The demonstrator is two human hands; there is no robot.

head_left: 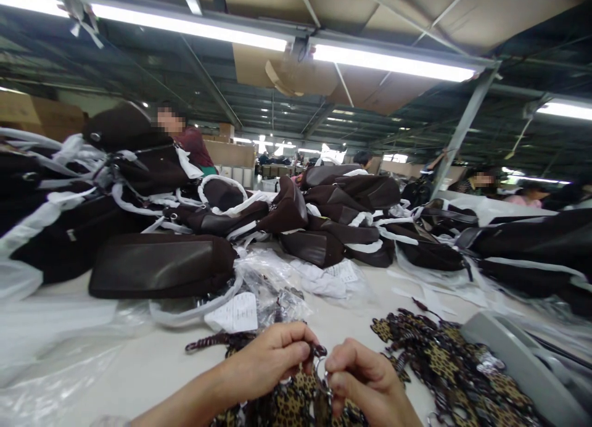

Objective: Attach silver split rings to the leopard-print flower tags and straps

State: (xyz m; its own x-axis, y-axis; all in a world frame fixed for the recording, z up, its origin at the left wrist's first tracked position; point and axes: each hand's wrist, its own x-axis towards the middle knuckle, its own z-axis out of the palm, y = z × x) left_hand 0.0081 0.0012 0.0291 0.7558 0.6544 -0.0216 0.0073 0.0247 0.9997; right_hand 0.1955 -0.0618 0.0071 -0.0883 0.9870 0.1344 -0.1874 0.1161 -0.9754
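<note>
The metal ring (319, 369) is sitting between our two hands, over the near middle of the pale table (166, 355). With our left hand (280, 356) we are pinching a dark braided loop (319, 350) between thumb and forefinger, right at the ring's upper edge. With our right hand (365, 377) we are gripping the ring's right side, thumb and fingers closed on it. We seem to be in the middle of joining ring and loop, though we cannot tell whether the ring is already passing through.

Leopard-print charms (287, 405) are showing just below our hands, and a second pile of leopard-print charms (441, 360) is lying to the right, beside a grey plastic tray (522, 353). On the far side, a dark brown handbag (161, 266) is lying to the left, near a crumpled clear plastic bag (272, 285).

As we are judging it, the next move is calling for a steady left pinch while our right fingers are controlling the ring's angle; a loose grip would be risking a slip into the charms below.
</note>
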